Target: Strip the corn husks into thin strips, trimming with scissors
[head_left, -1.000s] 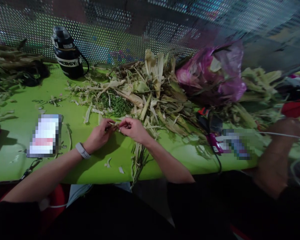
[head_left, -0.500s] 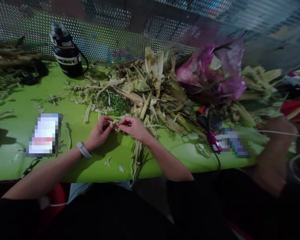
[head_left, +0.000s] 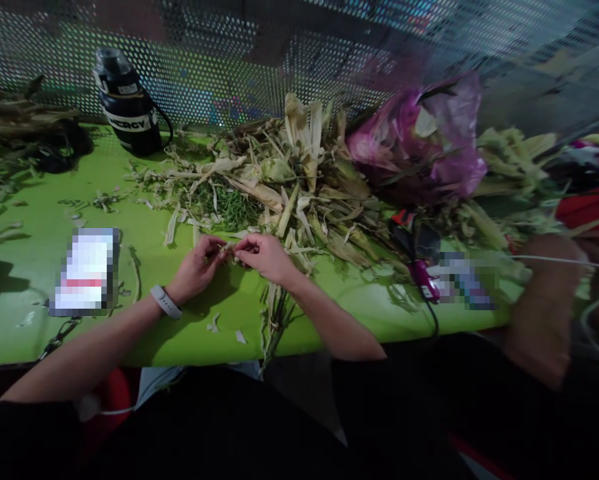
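Observation:
My left hand [head_left: 195, 269] and my right hand [head_left: 264, 257] meet over the green table [head_left: 39, 333], both pinched on one small pale plant stalk [head_left: 228, 247] held between their fingertips. A light wristband [head_left: 166, 301] is on my left wrist. Just beyond my hands lies a big heap of pale husks and leaves [head_left: 289, 180] with a patch of thin green stems [head_left: 229, 207]. A bundle of stalks [head_left: 276, 313] hangs over the table's near edge under my right forearm.
A black bottle [head_left: 126, 103] stands at the back left before a perforated metal screen [head_left: 279, 60]. A pink plastic bag [head_left: 419, 143] sits at the back right. A phone [head_left: 85, 270] lies left of my hands. Another person's forearm [head_left: 544, 307] is at the right, near a cable [head_left: 554, 261].
My hands stay pinched on the stalk with only small finger movement. The view has shifted slightly, and the other person's arm at the right has moved a little.

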Demonstrator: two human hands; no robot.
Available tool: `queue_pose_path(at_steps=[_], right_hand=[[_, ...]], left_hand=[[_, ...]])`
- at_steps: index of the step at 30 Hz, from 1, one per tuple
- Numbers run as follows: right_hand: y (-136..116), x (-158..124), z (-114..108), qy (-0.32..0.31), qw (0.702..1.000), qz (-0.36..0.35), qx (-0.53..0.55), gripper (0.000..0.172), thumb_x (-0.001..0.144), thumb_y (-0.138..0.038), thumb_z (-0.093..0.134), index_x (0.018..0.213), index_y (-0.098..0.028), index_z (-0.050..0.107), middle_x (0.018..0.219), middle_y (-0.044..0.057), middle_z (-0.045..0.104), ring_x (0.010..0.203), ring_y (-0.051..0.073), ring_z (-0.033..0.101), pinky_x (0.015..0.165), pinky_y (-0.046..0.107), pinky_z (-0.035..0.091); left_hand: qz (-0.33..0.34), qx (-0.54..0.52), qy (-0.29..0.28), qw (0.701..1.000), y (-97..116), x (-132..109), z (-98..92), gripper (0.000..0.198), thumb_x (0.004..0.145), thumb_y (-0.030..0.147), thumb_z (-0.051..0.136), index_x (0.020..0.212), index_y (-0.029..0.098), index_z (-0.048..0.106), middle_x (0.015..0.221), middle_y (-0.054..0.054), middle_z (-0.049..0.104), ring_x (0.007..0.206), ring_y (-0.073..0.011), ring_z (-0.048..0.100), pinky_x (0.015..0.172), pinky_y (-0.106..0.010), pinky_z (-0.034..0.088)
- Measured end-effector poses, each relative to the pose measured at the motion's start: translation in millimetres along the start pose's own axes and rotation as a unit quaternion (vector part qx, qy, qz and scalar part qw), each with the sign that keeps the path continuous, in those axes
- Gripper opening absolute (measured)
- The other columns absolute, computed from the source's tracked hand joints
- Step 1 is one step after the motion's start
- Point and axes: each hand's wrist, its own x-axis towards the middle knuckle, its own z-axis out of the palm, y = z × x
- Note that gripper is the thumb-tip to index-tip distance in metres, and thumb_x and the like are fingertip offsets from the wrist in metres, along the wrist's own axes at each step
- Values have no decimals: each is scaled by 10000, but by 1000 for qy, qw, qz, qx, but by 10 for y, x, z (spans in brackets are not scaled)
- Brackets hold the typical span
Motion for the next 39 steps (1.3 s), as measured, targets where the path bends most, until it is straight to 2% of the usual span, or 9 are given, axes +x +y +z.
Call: queue_pose_path(at_steps=[3,6,11,15,19,22,26,35,39], right_hand=[[8,-14,-12,14,999,-17,31,189,740,-259,687,852,-179,558,726,-8,633,631,114,578,593,255,457],[-5,-16,-66,-24,997,9,76,293,726,-242,701,915,-196,482,695,-39,616,617,112,575,601,255,449],[9,11,-172,-101,989,37,101,309,699,-190,700,932,-184,498,705,-43,617,634,103,569,616,247,408],[26,34,-184,-116,984,43,129,357,652,-154,688,953,-173,497,630,-74,579,582,89,519,586,230,356],[-7,25,-169,-121,983,29,132,434,645,-157,680,1035,-173,489,605,-96,550,559,86,489,554,224,325],[-28,26,-160,-119,984,39,129,394,647,-161,664,1009,-166,507,572,-102,524,520,78,458,521,222,308],[-25,46,-137,-100,983,49,145,380,629,-141,638,988,-161,514,536,-111,497,470,71,427,490,219,303],[-30,43,-177,-120,981,55,139,504,659,-138,653,1142,-126,510,602,-84,554,513,75,468,510,218,332],[-66,-23,-210,-122,990,-24,59,592,775,-234,682,1314,-161,447,763,-28,629,670,118,581,618,252,435]], left_hand=[[13,-3,-12,1000,19,8,-37,254,942,316,537,1132,162,470,826,-40,646,738,-151,612,656,-268,470],[18,28,-28,999,49,2,-49,321,945,313,531,1216,146,491,811,-36,656,725,-152,616,660,-273,476],[59,38,-37,997,40,-21,-15,310,950,295,523,1220,152,578,1107,-116,691,942,-185,662,823,-315,523],[86,35,-46,995,-1,-25,1,320,951,278,516,1234,158,606,1147,-127,694,1031,-207,660,896,-342,522],[44,-10,-54,998,6,-22,5,331,943,323,536,1214,160,633,1124,-122,704,960,-200,667,848,-333,538],[-13,-69,-44,997,27,-17,15,342,938,361,547,1195,154,637,1024,-97,714,824,-160,648,752,-287,536],[-53,-123,-32,991,34,-4,23,338,927,380,568,1159,148,649,944,-74,700,770,-135,611,746,-277,518],[-17,-101,-76,992,-20,-1,-6,314,927,352,574,1174,168,630,935,-64,679,763,-140,601,726,-285,513],[-38,-136,-93,986,23,13,-36,328,924,350,584,1199,171,595,929,-55,662,777,-139,606,731,-282,513]])
